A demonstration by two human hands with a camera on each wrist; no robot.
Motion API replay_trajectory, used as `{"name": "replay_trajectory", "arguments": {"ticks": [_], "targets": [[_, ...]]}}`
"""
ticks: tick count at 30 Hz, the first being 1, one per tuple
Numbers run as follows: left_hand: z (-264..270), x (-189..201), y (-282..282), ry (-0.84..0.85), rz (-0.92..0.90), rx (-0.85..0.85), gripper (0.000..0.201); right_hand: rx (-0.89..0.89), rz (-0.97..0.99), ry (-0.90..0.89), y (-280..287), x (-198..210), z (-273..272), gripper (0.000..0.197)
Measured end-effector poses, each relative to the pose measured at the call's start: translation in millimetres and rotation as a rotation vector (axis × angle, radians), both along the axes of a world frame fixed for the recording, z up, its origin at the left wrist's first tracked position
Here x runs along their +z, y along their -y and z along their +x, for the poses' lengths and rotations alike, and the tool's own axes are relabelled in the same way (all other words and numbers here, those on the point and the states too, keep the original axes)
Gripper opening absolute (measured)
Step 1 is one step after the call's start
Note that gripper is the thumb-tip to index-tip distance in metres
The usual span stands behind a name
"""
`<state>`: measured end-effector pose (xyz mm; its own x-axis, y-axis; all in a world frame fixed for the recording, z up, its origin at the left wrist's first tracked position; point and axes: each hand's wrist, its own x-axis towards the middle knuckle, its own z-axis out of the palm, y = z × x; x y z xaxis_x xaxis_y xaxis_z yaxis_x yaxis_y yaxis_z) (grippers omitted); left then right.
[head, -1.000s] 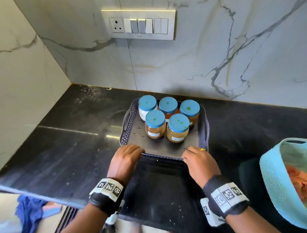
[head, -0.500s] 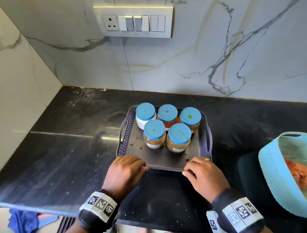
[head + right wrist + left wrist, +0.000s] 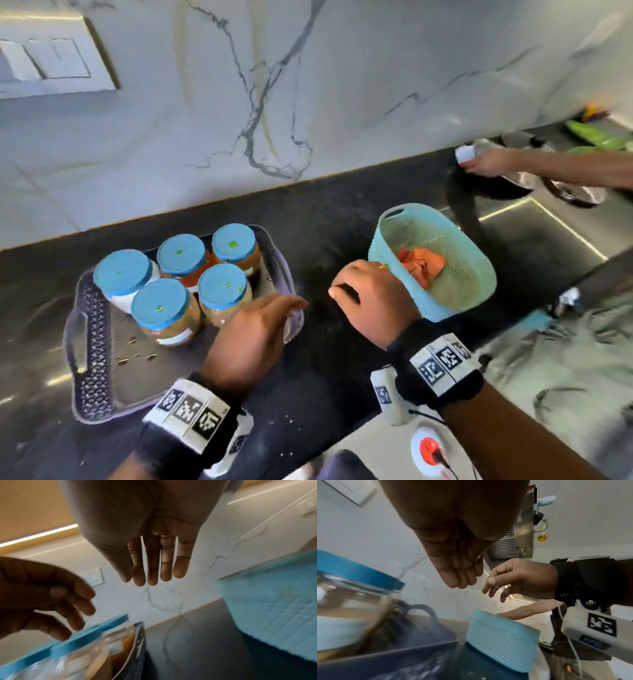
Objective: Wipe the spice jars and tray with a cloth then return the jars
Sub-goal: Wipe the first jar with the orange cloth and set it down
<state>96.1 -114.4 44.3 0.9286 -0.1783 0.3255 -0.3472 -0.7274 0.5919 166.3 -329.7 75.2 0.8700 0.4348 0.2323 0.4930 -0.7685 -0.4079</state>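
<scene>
Several glass spice jars [image 3: 222, 286] with blue lids stand bunched at the back of a dark grey tray [image 3: 92, 342] on the black counter. Water drops lie on the tray floor. My left hand [image 3: 287, 308] hovers over the tray's front right corner, fingers relaxed and holding nothing. My right hand [image 3: 346, 291] hangs between the tray and a teal basket [image 3: 469, 274], also with nothing in it. An orange cloth [image 3: 423, 267] lies crumpled inside the basket. In the right wrist view my right hand [image 3: 154, 574] shows straight fingers, with the jars [image 3: 77, 645] below.
A steel sink [image 3: 534, 246] is set into the counter right of the basket. Another person's hand [image 3: 489, 162] holds something white at the back right. A marble wall with a switch plate [image 3: 51, 65] backs the counter. Bare black counter [image 3: 325, 219] lies between tray and basket.
Both hands have let go of the tray's front edge, lifted and moved right. The view has swung right, bringing the basket and sink into sight.
</scene>
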Motion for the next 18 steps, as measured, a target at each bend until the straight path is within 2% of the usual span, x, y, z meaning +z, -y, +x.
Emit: {"name": "replay_trajectory", "arguments": {"ticks": [4, 7, 9, 12, 18], "targets": [[29, 12, 55, 0.0, 0.06, -0.154, 0.029, -0.226, 0.015, -0.01, 75, 33, 13, 0.006], [43, 24, 90, -0.029, 0.077, -0.205, 0.025, -0.361, 0.029, -0.092, 127, 54, 44, 0.013], [56, 32, 109, -0.051, 0.091, -0.208, 0.024, -0.401, -0.039, -0.165, 155, 58, 75, 0.018], [73, 39, 129, -0.082, 0.111, -0.175, 0.026, -0.294, -0.216, -0.307, 179, 54, 110, 0.023], [94, 28, 140, -0.153, 0.103, -0.04, 0.028, 0.154, -0.764, -0.474, 171, 39, 147, 0.025]]}}
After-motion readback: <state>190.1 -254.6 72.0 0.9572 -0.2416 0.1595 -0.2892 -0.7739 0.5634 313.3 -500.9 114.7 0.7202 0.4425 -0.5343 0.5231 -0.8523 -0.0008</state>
